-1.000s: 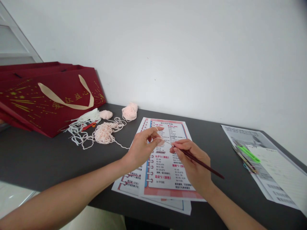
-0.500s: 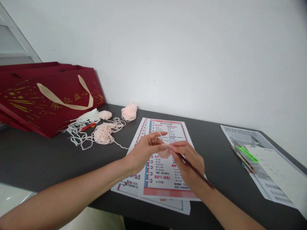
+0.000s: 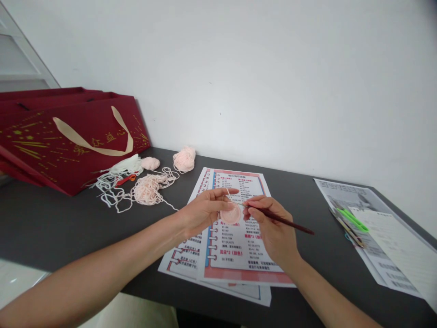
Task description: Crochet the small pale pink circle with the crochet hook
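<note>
My L hand (image 3: 206, 207), thumb & fingers pinched, has a round pale-pink yarn disc (image 3: 231, 215) above red-bordered white paper sheets (image 3: 251, 274); my R hand (image 3: 275, 225) closed round a slim dark-brown-handled hook (image 3: 288, 221), tip nr disc's top edge.

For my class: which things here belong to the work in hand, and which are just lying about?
In use:
hook in right hand
round pink piece in left hand
tangled pink yarn, probably
printed sheets beneath, probably

Apparently lying about:
white yarn
red bag
green tool
</note>
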`<state>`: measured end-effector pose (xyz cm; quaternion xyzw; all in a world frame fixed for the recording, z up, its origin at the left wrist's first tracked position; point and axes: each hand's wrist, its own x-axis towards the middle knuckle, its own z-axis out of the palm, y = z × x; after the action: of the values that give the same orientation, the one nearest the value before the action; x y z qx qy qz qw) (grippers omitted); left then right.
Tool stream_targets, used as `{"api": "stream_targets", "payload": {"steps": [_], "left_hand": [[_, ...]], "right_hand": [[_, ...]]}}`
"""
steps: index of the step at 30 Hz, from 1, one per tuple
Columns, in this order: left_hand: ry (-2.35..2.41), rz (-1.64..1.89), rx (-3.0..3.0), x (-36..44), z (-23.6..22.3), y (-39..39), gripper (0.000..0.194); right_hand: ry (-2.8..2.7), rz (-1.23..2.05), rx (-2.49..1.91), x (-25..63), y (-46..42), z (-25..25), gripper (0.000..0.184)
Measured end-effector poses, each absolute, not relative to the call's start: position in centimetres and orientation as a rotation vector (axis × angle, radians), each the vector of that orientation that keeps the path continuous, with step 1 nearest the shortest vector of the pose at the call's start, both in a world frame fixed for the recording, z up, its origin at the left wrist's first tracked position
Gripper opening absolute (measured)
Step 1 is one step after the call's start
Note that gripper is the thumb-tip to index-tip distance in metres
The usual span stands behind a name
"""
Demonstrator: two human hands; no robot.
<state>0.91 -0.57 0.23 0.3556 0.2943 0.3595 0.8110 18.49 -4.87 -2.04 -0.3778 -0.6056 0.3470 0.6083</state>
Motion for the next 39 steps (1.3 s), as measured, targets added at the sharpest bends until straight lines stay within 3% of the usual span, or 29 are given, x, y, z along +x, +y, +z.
{"api": "stream_targets", "payload": {"steps": [5, 11, 22, 33, 39], "left_hand": [[0.648, 0.762, 0.829, 0.4, 0.5, 0.0, 0.041], [0.634, 0.703, 0.844, 0.0, 1.0, 0.1, 0.04], [0.555, 0.51, 0.73, -0.7, 1.3, 0.7, 0.036], [0.578, 0.403, 0.924, -1.2, 1.6, 0.9, 0.033], [0.649, 0.687, 1.153, 0.1, 0.9, 0.0, 0.028]], "right_hand": [[-1.424, 0.72, -0.929, 19.0, -5.2, -1.4, 0.012], [-1.322, 0.941, -0.814, 19.2, -4.9, -1.3, 0.015], [-1.664, 0.782, -0.813, 20.6, -5.2, 0.8, 0.016], [-1.284, 1.389, -0.683, 20.7, -4.2, 0.7, 0.008], [-0.997, 1.589, -0.734, 19.8, -4.1, -0.1, 0.004]]}}
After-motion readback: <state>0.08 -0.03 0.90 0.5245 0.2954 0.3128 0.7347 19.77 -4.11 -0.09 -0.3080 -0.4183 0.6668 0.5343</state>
